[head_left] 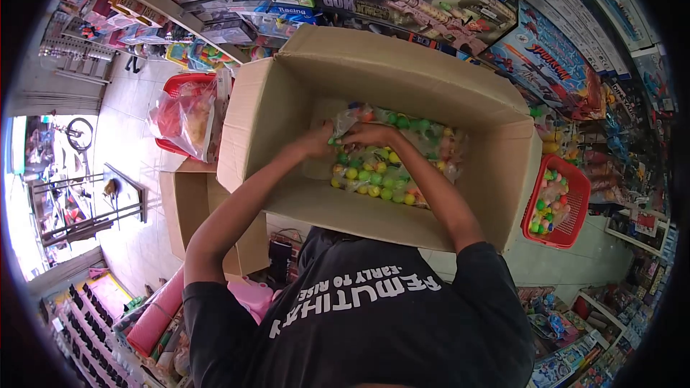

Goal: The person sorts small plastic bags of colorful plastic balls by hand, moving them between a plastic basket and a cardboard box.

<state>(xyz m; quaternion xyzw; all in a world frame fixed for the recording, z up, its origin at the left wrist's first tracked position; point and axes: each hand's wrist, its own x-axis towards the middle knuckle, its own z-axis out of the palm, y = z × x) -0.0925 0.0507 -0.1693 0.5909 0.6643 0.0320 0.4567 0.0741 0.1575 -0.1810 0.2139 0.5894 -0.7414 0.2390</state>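
Note:
A large open cardboard box (316, 197) stands in front of me. Inside lie clear plastic bags of small colourful balls (381, 179), mostly green and yellow. Both of my hands reach into the box, near its left side. My right hand (372, 134) has its fingers bent over the gathered top of a clear plastic bag (348, 121), gripping it. My left hand (316, 141) is close by on the left, blurred by motion, and its fingers cannot be made out clearly.
A red basket (172, 145) holding plastic-wrapped items stands left of the box, above a second open cardboard box (180, 208). To the right is another red basket (575, 219) with bagged colourful balls. Boxed toys (410, 0) fill the shelf beyond.

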